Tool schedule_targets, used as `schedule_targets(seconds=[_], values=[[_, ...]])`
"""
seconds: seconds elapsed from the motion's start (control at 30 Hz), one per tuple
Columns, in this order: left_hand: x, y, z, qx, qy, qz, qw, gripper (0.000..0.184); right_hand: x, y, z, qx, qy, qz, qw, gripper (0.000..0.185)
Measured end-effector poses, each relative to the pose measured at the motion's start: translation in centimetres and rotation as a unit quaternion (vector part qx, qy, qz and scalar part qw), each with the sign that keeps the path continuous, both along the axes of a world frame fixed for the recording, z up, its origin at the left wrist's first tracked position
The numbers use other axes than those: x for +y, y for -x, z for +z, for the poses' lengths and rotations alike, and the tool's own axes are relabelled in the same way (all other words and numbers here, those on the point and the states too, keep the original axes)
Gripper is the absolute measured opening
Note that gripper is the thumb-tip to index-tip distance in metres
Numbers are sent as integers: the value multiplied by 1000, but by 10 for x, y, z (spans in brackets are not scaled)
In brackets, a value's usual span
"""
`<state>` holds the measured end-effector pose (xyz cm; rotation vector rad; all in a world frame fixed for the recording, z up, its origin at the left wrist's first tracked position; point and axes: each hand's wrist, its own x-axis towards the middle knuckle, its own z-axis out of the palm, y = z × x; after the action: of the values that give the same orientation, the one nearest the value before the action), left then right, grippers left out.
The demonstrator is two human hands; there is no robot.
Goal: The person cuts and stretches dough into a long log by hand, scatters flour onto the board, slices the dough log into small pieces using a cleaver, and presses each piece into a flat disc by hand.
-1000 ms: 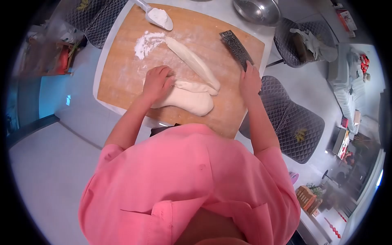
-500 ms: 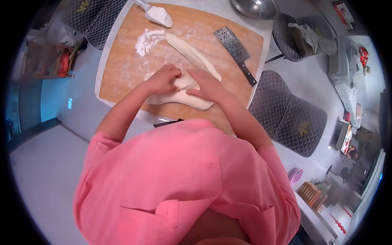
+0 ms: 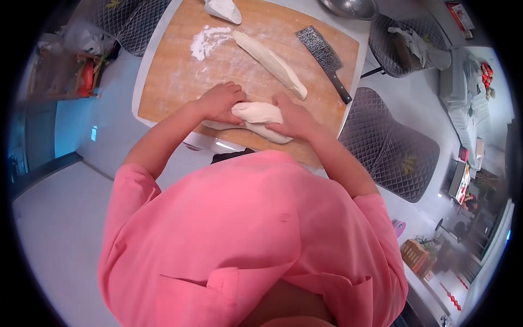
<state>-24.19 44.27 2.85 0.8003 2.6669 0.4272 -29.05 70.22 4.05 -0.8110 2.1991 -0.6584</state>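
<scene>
Near the front edge of the wooden board [image 3: 169, 71] lie thick pieces of white dough. My left hand [image 3: 220, 102] grips the left end of the upper dough piece [image 3: 257, 113], and my right hand [image 3: 294, 117] grips its right end. Another dough piece [image 3: 267, 132] lies just below it, partly covered by my hands. A long dough strip [image 3: 271, 61] rests on the board beyond my hands. To its right is a cleaver [image 3: 321, 50], flat on the board with its black handle towards me. White flour [image 3: 210, 41] is scattered at the back left.
A scoop of flour [image 3: 223, 10] lies at the board's far edge. Behind it to the right stands a metal bowl [image 3: 351, 7]. Quilted grey chairs [image 3: 389, 144] flank the table, one with a cloth and bag on it.
My right hand has let go of the cleaver's handle and moved left onto the dough. Both hands now hold the upper dough piece, apart from the long strip. The view has shifted slightly.
</scene>
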Motion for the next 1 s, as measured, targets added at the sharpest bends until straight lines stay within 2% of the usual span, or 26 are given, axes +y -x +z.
schedule_targets(seconds=[0.07, 0.1, 0.13, 0.17, 0.2, 0.23, 0.3, 0.33, 0.43, 0.57, 0.6, 0.67, 0.7, 0.73, 0.77, 0.8, 0.83, 0.87, 0.93, 1.0], values=[[7, -9, 13, -133, -56, 113, 983, 73, 2, -10, -6, 29, 34, 0, 999, 60], [11, -16, 12, -133, -55, 113, 983, 73, 4, -16, -11, 58, 68, -3, 996, 64], [16, -26, 7, -115, -84, 139, 980, 78, 5, -23, -15, 57, 68, -2, 996, 64], [21, -36, -1, -95, -111, 165, 975, 84, 7, -31, -20, 130, 73, 18, 989, 68], [22, -50, -21, -18, -89, 142, 986, 92, 8, -37, -24, 205, 78, 39, 975, 74], [25, -59, -19, -17, -87, 143, 986, 92, 9, -43, -26, 206, 80, 39, 975, 74], [34, -77, -14, 86, -14, 122, 989, 91, 13, -57, -32, 291, 89, 64, 951, 77], [36, -82, -26, 116, -17, 125, 985, 91, 16, -59, -41, 335, 101, 90, 932, 70], [45, -91, -55, 145, -26, 176, 973, 92, 19, -64, -66, 383, 146, 76, 909, 70], [46, -94, -47, 121, -34, 191, 974, 87, 20, -69, -64, 395, 138, 78, 905, 65], [44, -93, -41, 123, -34, 190, 973, 87, 18, -69, -52, 353, 112, 67, 927, 61], [38, -84, -26, 107, -81, 198, 971, 62, 9, -58, -23, 314, 85, 54, 944, 58], [33, -77, -21, 107, -83, 197, 971, 62, 4, -47, -5, 146, 106, -13, 984, 56], [26, -63, -16, 57, -110, 221, 967, 49, 0, -38, 2, -29, 124, -82, 988, 53], [20, -52, -16, 6, -137, 244, 960, 38, -8, -35, -7, -29, 124, -84, 988, 53], [24, -47, -38, 129, -142, 198, 961, 27, -22, -35, -23, 120, 133, -38, 983, 48], [28, -49, -42, 130, -143, 195, 962, 27, -32, -35, -29, 268, 139, 8, 953, 42], [30, -55, -45, 113, -113, 220, 962, 29, -33, -39, -31, 269, 139, 6, 953, 42], [33, -57, -44, 95, -82, 242, 962, 30, -35, -50, -29, 184, 26, -7, 983, 40], [39, -60, -43, 69, -42, 285, 955, 33, -36, -53, -30, 173, 19, -24, 984, 41]])
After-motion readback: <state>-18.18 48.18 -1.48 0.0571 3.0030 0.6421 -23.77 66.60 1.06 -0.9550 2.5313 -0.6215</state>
